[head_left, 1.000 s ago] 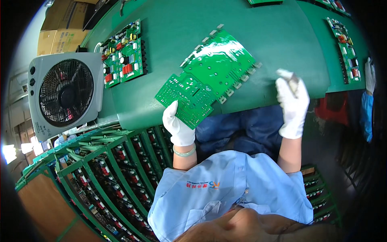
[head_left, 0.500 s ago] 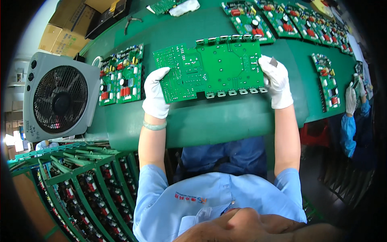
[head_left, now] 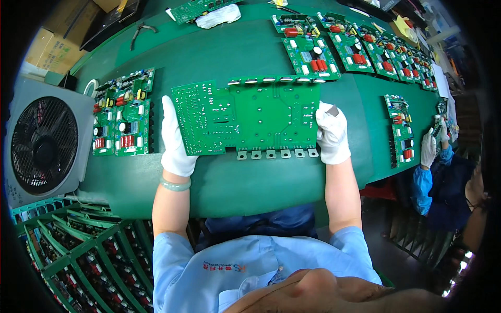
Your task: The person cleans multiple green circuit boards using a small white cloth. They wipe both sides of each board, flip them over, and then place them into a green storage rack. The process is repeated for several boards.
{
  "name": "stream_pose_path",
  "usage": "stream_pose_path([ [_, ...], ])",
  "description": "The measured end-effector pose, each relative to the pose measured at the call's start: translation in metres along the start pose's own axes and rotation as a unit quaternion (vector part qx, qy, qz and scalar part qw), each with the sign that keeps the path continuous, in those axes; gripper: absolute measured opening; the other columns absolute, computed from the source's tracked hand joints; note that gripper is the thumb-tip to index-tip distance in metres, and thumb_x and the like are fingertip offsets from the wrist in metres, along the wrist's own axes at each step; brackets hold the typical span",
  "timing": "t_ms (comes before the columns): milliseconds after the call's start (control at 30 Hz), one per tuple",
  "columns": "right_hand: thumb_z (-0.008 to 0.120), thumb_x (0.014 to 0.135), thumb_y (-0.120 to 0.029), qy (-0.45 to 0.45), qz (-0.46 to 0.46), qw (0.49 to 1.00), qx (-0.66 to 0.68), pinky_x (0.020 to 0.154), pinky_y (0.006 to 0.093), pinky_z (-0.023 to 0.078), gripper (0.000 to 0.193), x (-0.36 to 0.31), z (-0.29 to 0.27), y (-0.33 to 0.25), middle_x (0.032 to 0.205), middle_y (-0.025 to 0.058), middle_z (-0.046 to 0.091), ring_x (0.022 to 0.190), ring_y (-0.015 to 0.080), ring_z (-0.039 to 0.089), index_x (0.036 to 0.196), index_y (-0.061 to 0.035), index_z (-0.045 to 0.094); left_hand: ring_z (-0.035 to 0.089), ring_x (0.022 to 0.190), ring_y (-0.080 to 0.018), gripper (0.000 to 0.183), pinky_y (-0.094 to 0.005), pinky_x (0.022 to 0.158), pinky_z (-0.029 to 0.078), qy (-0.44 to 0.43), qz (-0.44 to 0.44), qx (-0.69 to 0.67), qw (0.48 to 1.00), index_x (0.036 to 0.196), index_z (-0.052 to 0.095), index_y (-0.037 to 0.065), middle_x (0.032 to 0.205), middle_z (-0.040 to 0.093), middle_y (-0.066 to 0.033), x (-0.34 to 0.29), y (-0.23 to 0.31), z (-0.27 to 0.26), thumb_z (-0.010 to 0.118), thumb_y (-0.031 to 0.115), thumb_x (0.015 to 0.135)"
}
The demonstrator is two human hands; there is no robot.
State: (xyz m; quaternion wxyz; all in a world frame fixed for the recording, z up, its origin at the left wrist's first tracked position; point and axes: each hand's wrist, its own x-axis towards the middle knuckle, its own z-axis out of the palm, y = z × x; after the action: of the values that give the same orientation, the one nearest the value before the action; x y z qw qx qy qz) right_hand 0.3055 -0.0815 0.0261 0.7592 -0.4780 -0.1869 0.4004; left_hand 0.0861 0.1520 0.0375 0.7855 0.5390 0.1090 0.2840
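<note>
A large green circuit board is held up over the table with its soldered side facing me. Metal-tabbed transistors line its near and far long edges. My left hand, in a white glove, holds the left edge, its fingers running up alongside and partly hidden behind the board. At the right edge, my gloved right hand grips the board with bent fingers. A small flat grey piece sticks out from the fingers of that hand; its kind is not clear.
Assembled boards lie at left beside a grey box fan. More boards stand in a row at far right, another nearer. Pliers lie at the back. Green racks are lower left; a co-worker's gloved hand is at right.
The view has shifted, so the surroundings appear displaced. The board has tilted in my hands. My left thumb no longer lies over the board's face; the right hand still grips the other end.
</note>
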Motion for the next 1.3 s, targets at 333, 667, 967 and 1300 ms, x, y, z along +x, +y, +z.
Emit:
stream_pose_path([
  [333, 0.067, 0.085, -0.015, -0.042, -0.011, 0.998, 0.039, 0.045, 0.0221, 0.030, 0.030, -0.001, -0.009, 0.006, 0.086, 0.0112, 0.065, 0.051, 0.0084, 0.046, 0.105, 0.0074, 0.065, 0.065, 0.110, -0.0204, 0.053, -0.0358, 0.094, 0.056, 0.014, -0.002, -0.074, 0.997, 0.135, 0.052, 0.003, 0.126, 0.064, -0.0116, -0.003, -0.003, -0.004, 0.026, 0.042, 0.110],
  [667, 0.064, 0.088, -0.016, 0.052, -0.038, 0.997, -0.045, 0.041, 0.0207, 0.031, 0.032, 0.000, -0.014, 0.012, 0.080, 0.0107, 0.068, 0.047, 0.0067, 0.047, 0.108, 0.0095, 0.064, 0.066, 0.107, -0.0204, 0.042, -0.0354, 0.092, 0.056, 0.017, 0.025, 0.027, 0.999, 0.137, 0.045, 0.004, 0.124, 0.062, -0.0117, -0.014, 0.001, -0.005, 0.036, 0.034, 0.109],
  [967, 0.061, 0.096, -0.022, 0.041, -0.032, 0.996, -0.072, 0.066, 0.0244, 0.052, 0.034, 0.004, -0.017, 0.009, 0.096, 0.0094, 0.072, 0.077, 0.0130, 0.068, 0.116, 0.0059, 0.064, 0.065, 0.107, -0.0195, 0.045, -0.0348, 0.091, 0.057, 0.006, -0.081, -0.213, 0.974, 0.139, 0.043, 0.004, 0.124, 0.062, -0.0106, -0.009, 0.004, 0.005, 0.029, 0.036, 0.110],
  [1300, 0.073, 0.089, -0.021, 0.081, -0.025, 0.996, -0.034, 0.073, 0.0284, 0.054, 0.034, 0.009, -0.024, 0.016, 0.098, 0.0073, 0.071, 0.085, 0.0139, 0.067, 0.113, 0.0020, 0.066, 0.059, 0.124, -0.0335, 0.090, -0.0431, 0.106, 0.048, -0.118, 0.159, 0.232, 0.953, 0.158, 0.009, 0.000, 0.141, 0.054, -0.0214, -0.012, -0.014, -0.011, 0.069, 0.018, 0.094],
])
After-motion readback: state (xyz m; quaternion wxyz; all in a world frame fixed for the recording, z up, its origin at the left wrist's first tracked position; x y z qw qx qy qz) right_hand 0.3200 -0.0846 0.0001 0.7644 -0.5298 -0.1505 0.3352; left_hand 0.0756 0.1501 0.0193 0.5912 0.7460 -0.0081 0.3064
